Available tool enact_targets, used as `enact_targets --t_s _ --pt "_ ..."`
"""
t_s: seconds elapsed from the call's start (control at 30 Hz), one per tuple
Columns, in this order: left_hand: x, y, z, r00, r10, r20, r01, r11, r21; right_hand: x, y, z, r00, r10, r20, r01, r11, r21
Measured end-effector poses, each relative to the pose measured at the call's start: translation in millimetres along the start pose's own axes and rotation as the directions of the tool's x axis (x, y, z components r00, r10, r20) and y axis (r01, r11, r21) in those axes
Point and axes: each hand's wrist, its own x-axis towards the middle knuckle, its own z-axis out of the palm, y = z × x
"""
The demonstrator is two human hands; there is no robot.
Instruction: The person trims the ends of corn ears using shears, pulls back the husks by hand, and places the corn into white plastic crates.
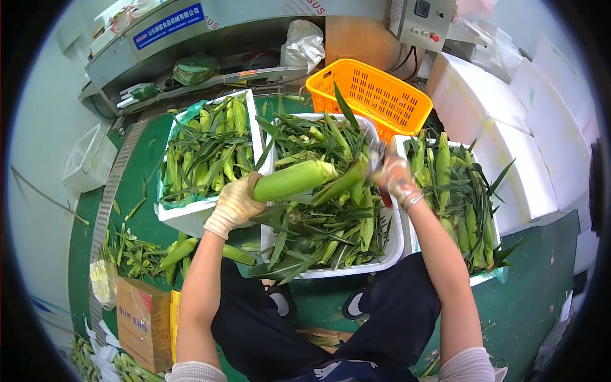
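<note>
My left hand, in a striped knit glove, grips an ear of corn in its green husk. The ear's pale cut end points right, over a white plastic tub heaped with husk leaves and corn. Just past that end, a loose piece of green husk slants towards my right hand. My right hand, gloved and blurred by motion, is closed around a cutting tool with a red handle, probably pruning shears. Its metal part is too blurred to make out.
Foam boxes of corn stand left and right of the tub. Behind it is an orange plastic crate. White foam boxes are stacked at right. Loose ears and a cardboard box lie left on the green floor.
</note>
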Motion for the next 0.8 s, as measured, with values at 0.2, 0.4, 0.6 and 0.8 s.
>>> enact_targets --t_s 0.2,0.4,0.6,0.8 --pt "12 49 -3 0.888 0.425 0.173 -0.438 0.673 0.596 -61 -26 21 0.974 -0.065 0.218 -0.048 0.877 0.477" --pt "46 75 31 0.53 0.69 -0.493 -0.202 0.667 0.717 -80 -30 57 0.98 -0.084 0.181 -0.118 0.487 0.865" --pt "23 93 97 0.978 -0.019 -0.208 0.026 0.999 0.031 -94 -48 90 0.951 0.192 0.244 -0.276 0.166 0.947" --pt "33 60 106 0.999 -0.048 -0.011 0.045 0.982 -0.186 -105 -38 66 0.921 -0.147 0.362 -0.213 0.589 0.78"
